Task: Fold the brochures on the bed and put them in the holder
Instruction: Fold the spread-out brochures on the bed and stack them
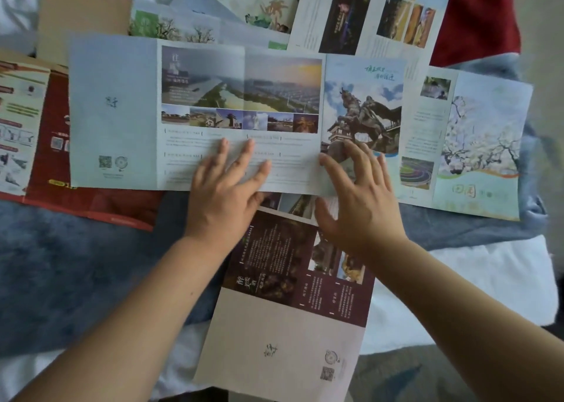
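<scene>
Head view shows my left hand (225, 188) pressed flat, fingers straight and spread, on the lower middle panels of the wide blue-grey brochure (122, 96), which lies unfolded across the bed (76, 264); my right hand (357, 200) rests open beside it on the horseman panel at that brochure's right end, fingers splayed, grasping nothing. A maroon brochure (274, 310) lies under its near edge; a red brochure (45, 157) sits left; a blossom brochure (476, 145) sits right.

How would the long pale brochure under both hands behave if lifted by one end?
Probably floppy: the brochure is a thin sheet with several creases, so it would likely hinge there. Likely light and apt to slide, lying loose on a dark leaflet; left hand and right hand rest on it.
</scene>
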